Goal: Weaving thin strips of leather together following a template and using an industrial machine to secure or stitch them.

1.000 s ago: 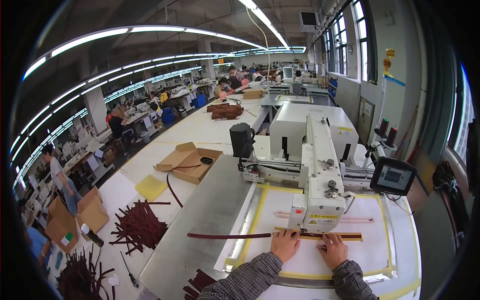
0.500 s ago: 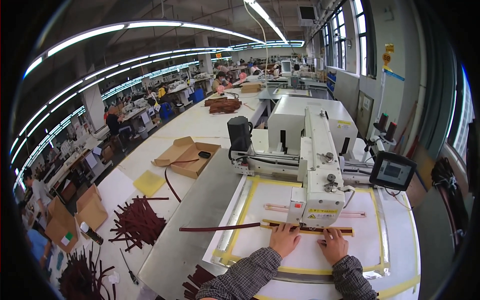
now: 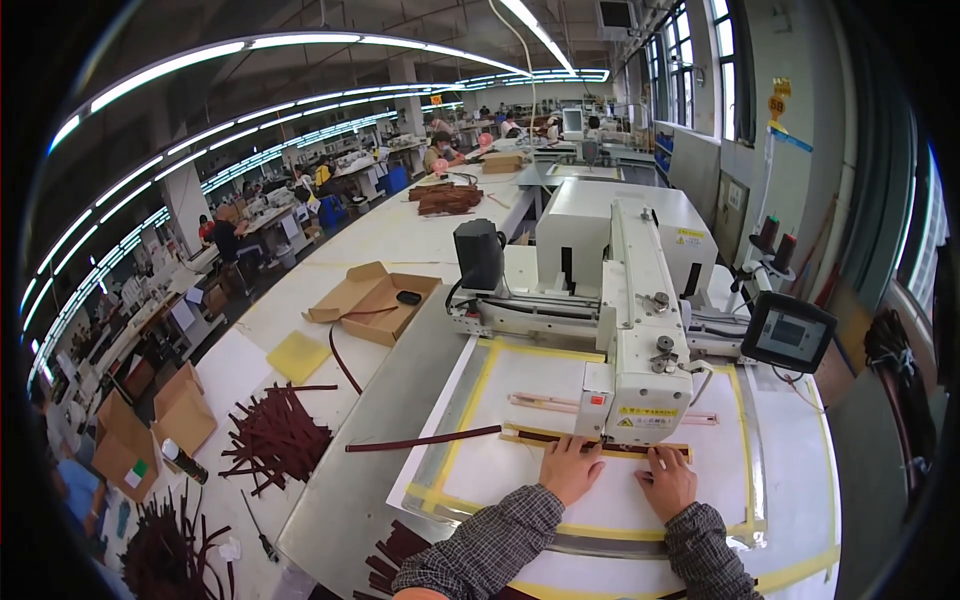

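A long dark red strap (image 3: 430, 440) runs into a yellow-edged slot in the white sewing template (image 3: 480, 480), under the head of a large white sewing machine (image 3: 640, 350). My left hand (image 3: 572, 470) lies over the slot's near edge, just left of the needle area, fingertips on the strap with nothing gripped. To the right of the needle area, my right hand (image 3: 668, 484) rests at the slot's right part. Its fingers are bent and slightly apart, touching the slot edge. The needle itself is hidden behind the machine head and my fingers.
A control screen (image 3: 790, 332) stands right of the machine. On the left table are a pile of dark red straps (image 3: 276, 438), an open cardboard box (image 3: 385, 320), a yellow pad (image 3: 298, 357) and a screwdriver (image 3: 262, 535). More straps (image 3: 400, 550) lie near my left forearm. Other people work far off.
The template has slid left under the machine head, carrying the strap and slot with it. Both my hands stay near the needle area, almost in the same place.
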`<state>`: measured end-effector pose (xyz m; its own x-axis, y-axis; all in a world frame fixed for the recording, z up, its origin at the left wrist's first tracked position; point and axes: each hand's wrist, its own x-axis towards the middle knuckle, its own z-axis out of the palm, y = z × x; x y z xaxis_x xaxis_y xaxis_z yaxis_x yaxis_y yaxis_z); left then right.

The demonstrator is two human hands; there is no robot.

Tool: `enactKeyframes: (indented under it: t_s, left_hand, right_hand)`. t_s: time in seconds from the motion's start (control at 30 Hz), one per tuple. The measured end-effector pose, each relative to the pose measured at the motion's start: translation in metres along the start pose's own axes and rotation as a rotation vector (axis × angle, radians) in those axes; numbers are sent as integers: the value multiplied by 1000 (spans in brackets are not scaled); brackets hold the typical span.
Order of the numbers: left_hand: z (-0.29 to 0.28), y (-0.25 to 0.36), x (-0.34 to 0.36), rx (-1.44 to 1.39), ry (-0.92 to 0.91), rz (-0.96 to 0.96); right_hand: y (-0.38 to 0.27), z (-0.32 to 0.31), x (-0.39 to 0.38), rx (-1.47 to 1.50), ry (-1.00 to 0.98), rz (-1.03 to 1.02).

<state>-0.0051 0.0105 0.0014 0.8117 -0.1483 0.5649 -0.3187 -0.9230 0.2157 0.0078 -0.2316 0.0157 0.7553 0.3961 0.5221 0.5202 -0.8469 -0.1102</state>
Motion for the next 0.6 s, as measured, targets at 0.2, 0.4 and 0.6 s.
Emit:
enactKeyframes:
  t_s: [0.2,0.4,0.6]
  left_hand:
    - [4,-11,-3,24,-19,-32]
    - [5,-12,-4,70,2,-32]
    - [-4,-5,1,35,-21,-18]
  right_hand:
    - [4,2,-3,12,-14,93]
    - [5,-1,-3,9,12,71]
    - [1,0,0,15,20,61]
